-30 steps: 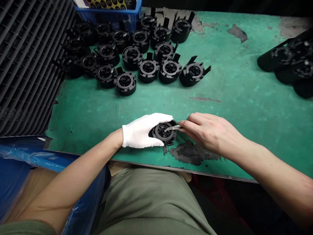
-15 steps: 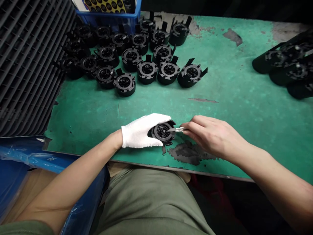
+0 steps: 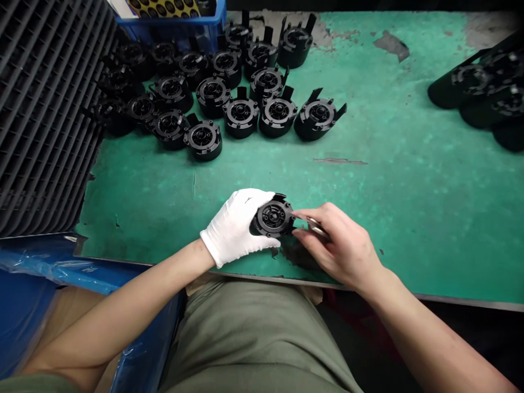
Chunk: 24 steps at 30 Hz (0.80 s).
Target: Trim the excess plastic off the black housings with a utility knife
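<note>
My left hand (image 3: 241, 226), in a white glove, wraps around a round black plastic housing (image 3: 273, 217) close to the table's front edge. The housing's ringed face with small ribs and holes points up at me. Bare, my right hand (image 3: 338, 240) is at the housing's right side, thumb and forefinger touching or nearly touching its rim. Tucked within that hand is a slim metal tool (image 3: 317, 226), perhaps tweezers or a small blade; most of it is hidden by the fingers.
Several similar black housings (image 3: 241, 114) stand in rows at the back left. A blue bin (image 3: 172, 30) is behind them, a stack of black grid trays (image 3: 49, 120) at the left. More black cylinders (image 3: 466, 87) lie at the right on the worn green table (image 3: 409, 207).
The metal tool's tip has left the housing's centre and is drawn back into my right hand. My right thumb and forefinger have come to the rim. My left hand has turned slightly.
</note>
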Motion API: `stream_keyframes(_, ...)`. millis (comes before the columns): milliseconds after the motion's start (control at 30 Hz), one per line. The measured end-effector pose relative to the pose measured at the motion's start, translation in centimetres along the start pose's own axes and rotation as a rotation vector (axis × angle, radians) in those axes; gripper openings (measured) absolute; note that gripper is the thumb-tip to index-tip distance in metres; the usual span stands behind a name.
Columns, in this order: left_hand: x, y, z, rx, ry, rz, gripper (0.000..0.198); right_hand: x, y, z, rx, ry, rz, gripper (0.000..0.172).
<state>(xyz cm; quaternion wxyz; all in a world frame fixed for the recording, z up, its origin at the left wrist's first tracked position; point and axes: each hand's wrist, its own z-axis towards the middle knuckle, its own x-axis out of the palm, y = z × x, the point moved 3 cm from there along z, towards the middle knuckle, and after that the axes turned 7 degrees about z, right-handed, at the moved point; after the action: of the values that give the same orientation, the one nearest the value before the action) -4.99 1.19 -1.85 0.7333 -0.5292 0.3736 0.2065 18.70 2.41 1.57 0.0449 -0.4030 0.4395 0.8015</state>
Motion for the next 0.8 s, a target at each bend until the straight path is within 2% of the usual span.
stream_keyframes(167,-0.3,-0.5,1.1,0.022,-0.039,-0.068,0.058,0.8,0.2,0.1,-0.017,0.110,-0.165,0.035)
stream_keyframes(300,-0.2,-0.9,1.2,-0.026,-0.051,-0.053,0.061,0.9,-0.2,-0.5,-0.065,0.133,-0.185,0.038)
stream_keyframes(433,0.0,-0.9,0.0,-0.001,-0.160,0.091,0.063,0.8,-2.0,0.3,-0.050,0.017,-0.170,0.049)
stream_keyframes(500,0.1,-1.0,-1.0,0.034,-0.203,0.146,0.059,0.1,-2.9,0.9,-0.024,-0.083,-0.174,0.046)
stream_keyframes(567,0.0,-1.0,-1.7,0.045,-0.191,0.140,0.053,-0.9,-3.4,1.3,-0.013,-0.150,-0.202,0.043)
stream_keyframes(633,-0.4,-0.7,-1.8,0.010,-0.182,0.085,0.059,-2.1,-3.5,1.2,-0.009,-0.131,-0.219,0.040)
stream_keyframes(667,-0.7,-0.4,-1.5,-0.008,-0.181,0.049,0.069,-2.6,-3.4,0.9,-0.010,-0.091,-0.220,0.040)
stream_keyframes(733,-1.0,0.1,-0.3,0.020,-0.148,-0.012,0.098,-3.3,-3.4,0.3,-0.012,0.013,-0.226,0.037)
stream_keyframes(800,-1.0,0.4,1.5,0.123,-0.058,-0.028,0.122,-3.6,-3.4,-0.3,-0.027,0.096,-0.263,0.031)
